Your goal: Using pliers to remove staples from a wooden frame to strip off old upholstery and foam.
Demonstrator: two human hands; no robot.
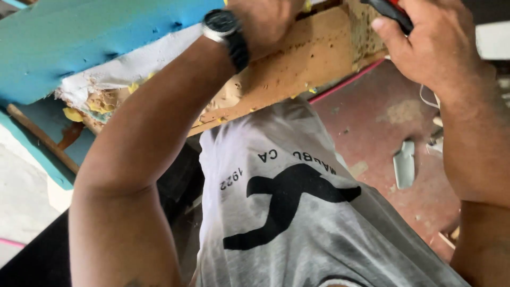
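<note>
Head view: looking down past the person's own chest at two raised hands and a torn piece of furniture.
Shirt: a grey shirt [297, 212] with a black figure on it fills the bottom, closest to the camera.
Left hand: the left hand [263, 21], with a black watch [226, 29] on the wrist, presses on top of the wooden frame [297, 58]. Its fingers curl over the far edge, so I cannot tell how they sit.
Right hand: the right hand [433, 45] is closed around a black and red tool [390, 11], with the thumb lying flat along it, at the right end of the frame.
Frame: bare wood, dotted with small holes and yellow foam bits, running from low left to top right.
Cover: blue padding [85, 42] lies along the frame's upper left, its white lining ripped at the lower edge.
Doing it well: I think the left hand should push down hard so the frame stays put, and stay well away from the tool's tip.
Floor: red floor [382, 122] beyond, with a pale scrap [405, 163] on it.
</note>
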